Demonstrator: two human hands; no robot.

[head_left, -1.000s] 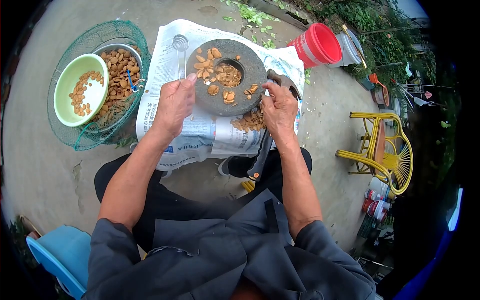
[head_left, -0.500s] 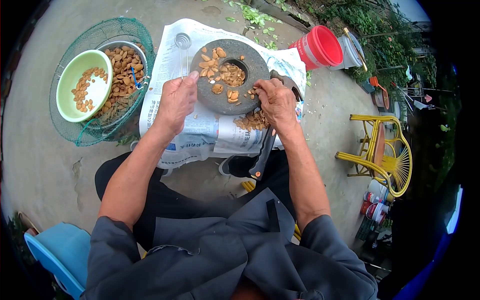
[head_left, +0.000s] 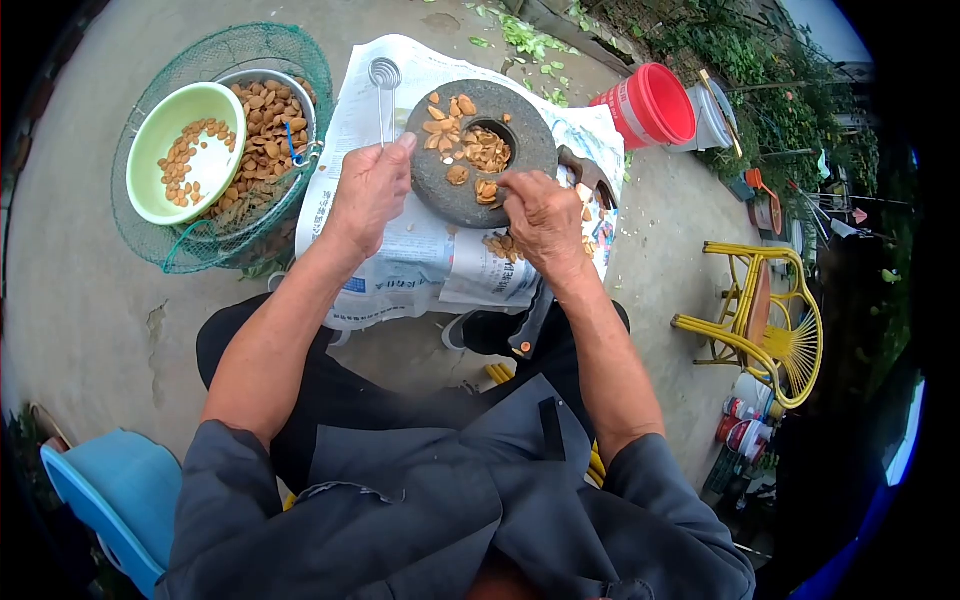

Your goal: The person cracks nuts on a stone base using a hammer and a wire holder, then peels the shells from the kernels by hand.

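Note:
My left hand (head_left: 372, 192) is closed on the handle of a wire spoon (head_left: 385, 78), whose coiled head points away from me, left of the round stone mortar (head_left: 436, 195). Cracked shells and nuts lie on the mortar's rim and in its hollow (head_left: 487, 150). My right hand (head_left: 543, 215) is at the mortar's right front rim, fingers bent together by some shell pieces (head_left: 486, 190); what they hold, if anything, is hidden. Newspaper (head_left: 400, 270) lies under the mortar. More shells (head_left: 503, 246) and a black-handled tool (head_left: 529, 330) are near my right wrist.
At the left, a green net (head_left: 140, 120) surrounds a metal bowl of nuts (head_left: 268, 135) and a light green bowl (head_left: 141, 168). Red (head_left: 652, 103) and white buckets (head_left: 705, 118) stand at back right. A yellow chair (head_left: 740, 325) is right, a blue tub (head_left: 125, 495) lower left.
My right hand has moved left and inward along the mortar's front rim to the shell pieces there. The left hand keeps its hold on the spoon. The view has shifted slightly.

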